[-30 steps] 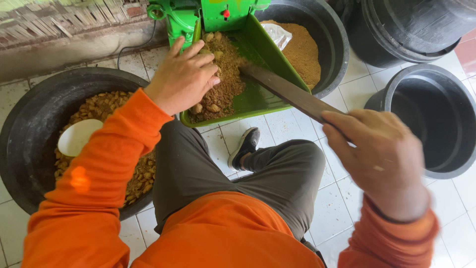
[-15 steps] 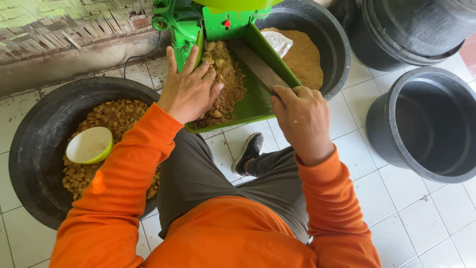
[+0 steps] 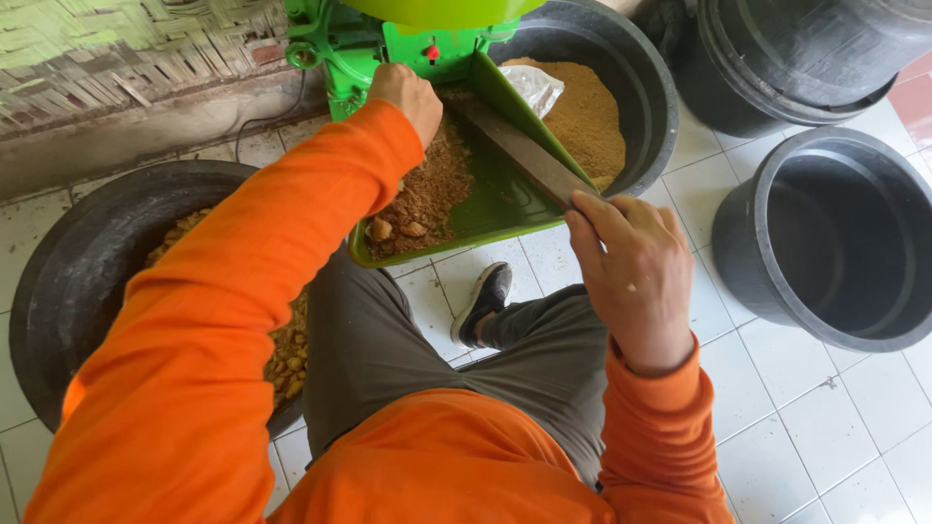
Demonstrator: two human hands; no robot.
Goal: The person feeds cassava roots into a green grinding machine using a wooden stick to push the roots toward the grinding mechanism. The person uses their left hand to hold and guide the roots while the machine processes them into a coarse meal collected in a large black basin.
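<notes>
1. Currently the left hand (image 3: 406, 94) is reaching to the top of the green tray (image 3: 505, 199), knuckles up, fingers curled into the brown lumpy material (image 3: 427, 189) right at the green machine (image 3: 388, 44) mouth. Cannot tell whether it is gripping anything; the fingertips are hidden.
2. The right hand (image 3: 636, 277) is clenching around the near end of a long flat dark stick (image 3: 519, 150). The stick is running diagonally up the tray toward the machine, lying along the tray's right wall.
3. The brown lumpy material is sitting in the left half of the tray, with a few bigger lumps near the lower lip. The right half of the tray is showing bare green.
4. The tray is sloping down from the machine toward the person and hanging over the white tiled floor (image 3: 806, 427).
5. A black tub (image 3: 641, 87) behind the tray is holding fine brown powder (image 3: 582, 116) and a clear plastic bag (image 3: 534, 87).
6. A black tub (image 3: 58, 281) on the left is holding coarse brown chunks, mostly covered by the orange sleeve (image 3: 223, 320).
7. An empty black tub (image 3: 825, 243) is standing to the right, with more stacked black tubs (image 3: 796, 68) behind it.
8. The person is sitting in grey trousers, one black shoe (image 3: 482, 303) showing on the tiles below the tray.
</notes>
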